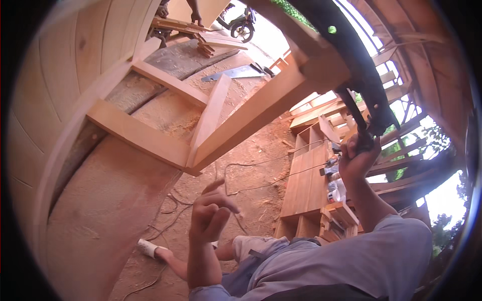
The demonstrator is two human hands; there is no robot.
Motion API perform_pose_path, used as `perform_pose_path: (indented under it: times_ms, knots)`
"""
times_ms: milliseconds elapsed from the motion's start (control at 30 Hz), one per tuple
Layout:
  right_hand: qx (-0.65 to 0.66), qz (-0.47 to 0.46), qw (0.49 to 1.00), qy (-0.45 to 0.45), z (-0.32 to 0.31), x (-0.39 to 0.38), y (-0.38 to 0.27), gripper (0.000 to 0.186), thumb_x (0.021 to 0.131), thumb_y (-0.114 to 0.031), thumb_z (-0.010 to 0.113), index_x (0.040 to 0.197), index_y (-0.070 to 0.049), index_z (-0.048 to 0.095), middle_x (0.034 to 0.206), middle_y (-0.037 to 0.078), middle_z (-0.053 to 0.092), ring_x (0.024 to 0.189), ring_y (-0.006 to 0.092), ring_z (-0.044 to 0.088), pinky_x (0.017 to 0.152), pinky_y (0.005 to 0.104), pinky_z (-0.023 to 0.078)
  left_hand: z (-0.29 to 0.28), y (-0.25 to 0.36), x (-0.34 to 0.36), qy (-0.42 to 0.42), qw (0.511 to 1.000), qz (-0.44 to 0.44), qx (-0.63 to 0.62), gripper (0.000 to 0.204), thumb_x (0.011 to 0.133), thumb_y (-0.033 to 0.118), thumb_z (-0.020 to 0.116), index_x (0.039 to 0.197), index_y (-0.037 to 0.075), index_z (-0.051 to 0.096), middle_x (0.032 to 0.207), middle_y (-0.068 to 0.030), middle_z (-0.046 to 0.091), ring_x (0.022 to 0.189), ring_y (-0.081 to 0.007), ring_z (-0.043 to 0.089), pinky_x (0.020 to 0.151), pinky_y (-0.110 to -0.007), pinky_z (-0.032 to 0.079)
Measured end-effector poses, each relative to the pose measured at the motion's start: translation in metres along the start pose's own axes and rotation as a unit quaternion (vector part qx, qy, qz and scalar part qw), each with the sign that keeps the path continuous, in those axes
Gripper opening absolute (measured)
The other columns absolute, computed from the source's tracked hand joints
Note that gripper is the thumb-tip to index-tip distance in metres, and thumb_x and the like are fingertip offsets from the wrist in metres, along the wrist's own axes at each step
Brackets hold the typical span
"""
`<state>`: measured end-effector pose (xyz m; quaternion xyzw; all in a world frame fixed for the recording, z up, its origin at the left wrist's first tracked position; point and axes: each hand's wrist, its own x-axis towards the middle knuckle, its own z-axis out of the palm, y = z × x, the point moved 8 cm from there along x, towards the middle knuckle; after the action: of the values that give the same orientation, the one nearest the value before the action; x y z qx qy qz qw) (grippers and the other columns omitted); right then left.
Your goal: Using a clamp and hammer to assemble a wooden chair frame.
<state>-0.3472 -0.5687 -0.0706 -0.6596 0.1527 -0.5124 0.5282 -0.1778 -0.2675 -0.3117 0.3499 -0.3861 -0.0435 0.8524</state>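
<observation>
Head view: one planked wooden panel (75, 55) stands on its edge at the left, the largest piece in sight, beside one long counter (113, 205) dusted with sawdust. One low wooden cabinet (304, 188) sits on the floor beyond, and one motorcycle (244, 27) is parked at the far end. One long beam (251, 115) slants up toward one dark holed bar (364, 55), perhaps a clamp. Two rails (138, 133) reach out from the panel, and one crosspiece (212, 113) lies across their outer ends, alongside the beam.

The work seems partway: panel, rails, crosspiece and beam already stand together as a frame over the counter, yet whether the joints are fixed, and how much is left, I cannot tell. The beam's upper end is partly covered by the bar.

One handsaw (231, 73) lies on the counter behind the frame. One co-worker's hand (196, 18) is over boards farther back, with part of another beside it.

Of the person's two hands, the right grip (357, 150) is closed around the lower end of the bar; the left grip (212, 210) has thumb and forefinger apart, nothing visible between them.
</observation>
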Motion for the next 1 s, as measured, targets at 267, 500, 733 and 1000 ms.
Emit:
perform_pose_path:
  times_ms: [267, 500, 733, 1000]
  knots:
    - [0.149, -0.019, 0.988, 0.024, -0.002, 0.002, 0.034, 0.04, 0.108, -0.049, 0.051, 0.105, -0.011, 0.061, 0.068, -0.002, 0.053, 0.051, 0.0074, 0.041, 0.051, 0.0258, 0.033, 0.064, 0.124, 0.22, 0.014, 0.987, -0.01, 0.161, 0.074, 0.116, 0.047, 0.032, 0.076, -0.004, 0.066, 0.066, -0.0145, 0.066, 0.061, -0.0158, 0.059, 0.061, -0.031, 0.043]
    - [0.218, -0.044, 0.973, -0.068, 0.02, -0.007, 0.041, 0.05, 0.102, -0.05, 0.066, 0.101, -0.001, 0.059, 0.089, 0.007, 0.06, 0.077, 0.0118, 0.053, 0.071, 0.0272, 0.041, 0.058, 0.141, 0.231, -0.025, 0.998, 0.022, 0.053, 0.068, 0.118, 0.04, 0.033, 0.07, 0.0, 0.062, 0.06, -0.0119, 0.059, 0.051, -0.0167, 0.051, 0.05, -0.029, 0.04]
    - [0.201, -0.058, 0.957, -0.2, 0.014, -0.02, 0.031, 0.074, 0.103, -0.065, 0.058, 0.127, 0.006, 0.055, 0.106, 0.008, 0.058, 0.091, 0.0116, 0.051, 0.08, 0.029, 0.041, 0.058, 0.197, 0.187, 0.154, 0.983, 0.094, -0.025, 0.056, 0.115, 0.04, 0.039, 0.071, 0.01, 0.056, 0.061, -0.007, 0.051, 0.056, -0.0163, 0.044, 0.072, -0.04, 0.048]
    - [0.034, -0.07, 0.989, -0.129, 0.017, -0.027, 0.032, 0.035, 0.111, -0.034, 0.048, 0.115, 0.0, 0.057, 0.098, 0.01, 0.059, 0.088, 0.0182, 0.057, 0.078, 0.0362, 0.048, 0.263, 0.17, 0.248, -0.135, 0.851, 0.216, 0.459, 0.041, 0.107, 0.025, 0.045, 0.082, -0.003, 0.061, 0.095, -0.0153, 0.075, 0.086, -0.0333, 0.068, 0.086, -0.046, 0.051]
